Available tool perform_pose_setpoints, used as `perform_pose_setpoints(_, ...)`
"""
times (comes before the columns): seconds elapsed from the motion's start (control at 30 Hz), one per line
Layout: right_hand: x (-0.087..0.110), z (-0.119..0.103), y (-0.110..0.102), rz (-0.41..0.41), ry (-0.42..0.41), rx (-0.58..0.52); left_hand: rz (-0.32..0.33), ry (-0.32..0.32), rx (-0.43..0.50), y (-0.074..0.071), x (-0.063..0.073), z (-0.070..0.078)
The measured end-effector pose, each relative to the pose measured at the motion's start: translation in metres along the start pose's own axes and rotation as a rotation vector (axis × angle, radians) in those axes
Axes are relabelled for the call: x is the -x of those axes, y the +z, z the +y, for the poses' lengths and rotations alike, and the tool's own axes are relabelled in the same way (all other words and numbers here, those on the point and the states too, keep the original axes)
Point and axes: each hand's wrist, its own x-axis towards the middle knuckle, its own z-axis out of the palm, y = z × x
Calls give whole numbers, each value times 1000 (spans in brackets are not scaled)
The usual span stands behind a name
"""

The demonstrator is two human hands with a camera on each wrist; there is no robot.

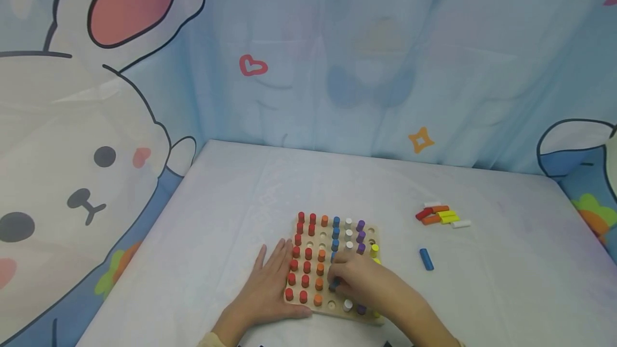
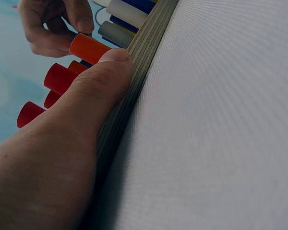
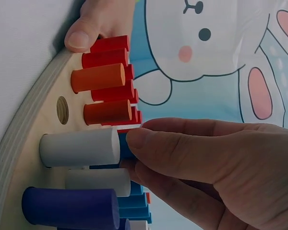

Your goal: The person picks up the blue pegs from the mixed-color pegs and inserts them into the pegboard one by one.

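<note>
A wooden peg board (image 1: 339, 313) lies on the table, with colored pegs standing in rows. My left hand (image 1: 267, 285) rests against its left side, fingers stretched along that edge and thumb at the front edge. In the left wrist view the thumb lies beside an orange peg (image 2: 89, 48). With thumb and fingers, my right hand (image 1: 359, 277) pinches a blue peg (image 3: 126, 145) over the blue column. The peg's lower end is hidden behind a white peg (image 3: 79, 147), so I cannot tell whether it sits in its hole. An empty hole (image 3: 62, 110) shows near the front edge.
Right of the board, a loose blue peg (image 1: 426, 259) lies on the white-covered table (image 1: 506, 261). Farther back is a small pile of red, orange, yellow and white pegs (image 1: 431, 219). A cartoon-printed curtain (image 1: 308, 106) stands behind the table.
</note>
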Motion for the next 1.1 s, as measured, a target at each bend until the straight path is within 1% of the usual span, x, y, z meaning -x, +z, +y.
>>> perform_pose_setpoints(0.3, -1, -1, 1, -27, -7, 9, 1, 1, -3, 0, 0, 0)
perform_pose_setpoints(0.5, 0, -2, 1, -13, -43, 37, 8, 7, -6, 1, 0, 0)
perform_pose_setpoints(0.6, 0, -2, 2, -13, -47, 43, 8, 7, -4, 1, 0, 0)
perform_pose_setpoints(0.83, -1, -2, 2, -35, -22, 32, 4, 6, 2, 0, 0, 0)
perform_pose_setpoints(1.1, -2, 0, 4, -21, -43, 14, 3, 7, -7, 0, 0, 0)
